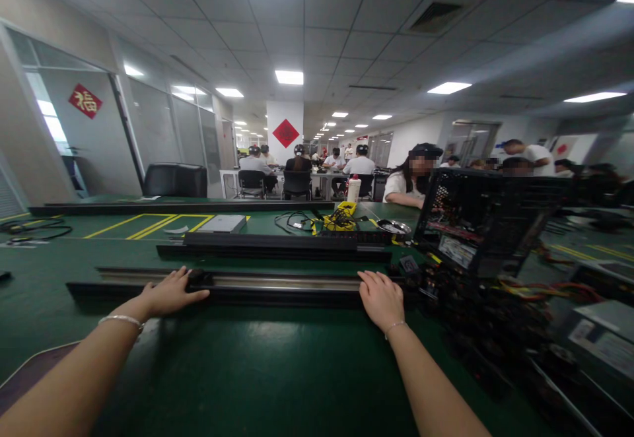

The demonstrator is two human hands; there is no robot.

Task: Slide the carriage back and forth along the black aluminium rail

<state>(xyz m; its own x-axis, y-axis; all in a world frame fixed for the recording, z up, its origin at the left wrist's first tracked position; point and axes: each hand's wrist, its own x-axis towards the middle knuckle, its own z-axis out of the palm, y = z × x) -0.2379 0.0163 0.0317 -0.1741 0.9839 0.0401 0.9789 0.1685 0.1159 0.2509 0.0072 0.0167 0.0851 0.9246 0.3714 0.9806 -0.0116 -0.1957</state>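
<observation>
A long black rail [287, 297] with a silvery strip along its inside lies across the green table in front of me. My left hand [171, 293] rests over its left part, thumb stretched to the right and fingers reaching across it. Close to those fingers a small black block [199, 278] sits on the rail. Toward the right end, my right hand [382, 298] lies on the rail with its fingers extended. Neither hand is visibly wrapped around anything. The far fingertips of my left hand are partly hidden.
Behind lie another black rail [272, 249], a flat grey box [221, 224], coiled cables [297, 221] and a metal dish [393, 226]. An open computer case [465, 219] stands right, beside dark parts and a power supply [601, 338]. A co-worker [403, 183] sits across the table.
</observation>
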